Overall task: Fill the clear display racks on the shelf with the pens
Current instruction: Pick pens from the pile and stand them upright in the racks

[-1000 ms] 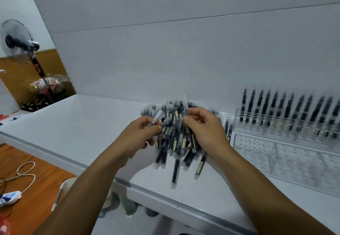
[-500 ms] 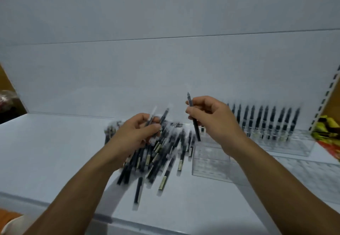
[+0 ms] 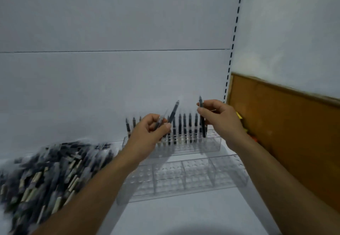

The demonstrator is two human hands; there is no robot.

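both bare forearms are reaching forward from the lower edge, with the hands raised side by side and apart. the left hand (image 3: 147, 132) is curling its fingers round a slim dark tilted pen (image 3: 173, 113), its tip pointing up and right. the right hand (image 3: 219, 119) is pinching a slim dark upright pen (image 3: 202, 124) between thumb and fingertips.

The right pen (image 3: 202, 124) I pinch is black all along. The left pen (image 3: 173, 113) is dark grey-black with a pale, clear tip. The pile of pens (image 3: 46, 176) is black, flecked with cream labels. The front rack (image 3: 184, 177) is clear, patterned with a grid of round dimples. The shelf (image 3: 184, 216) is white, the side panel (image 3: 285, 133) orange-brown, and the upright (image 3: 235, 32) white with black slots.
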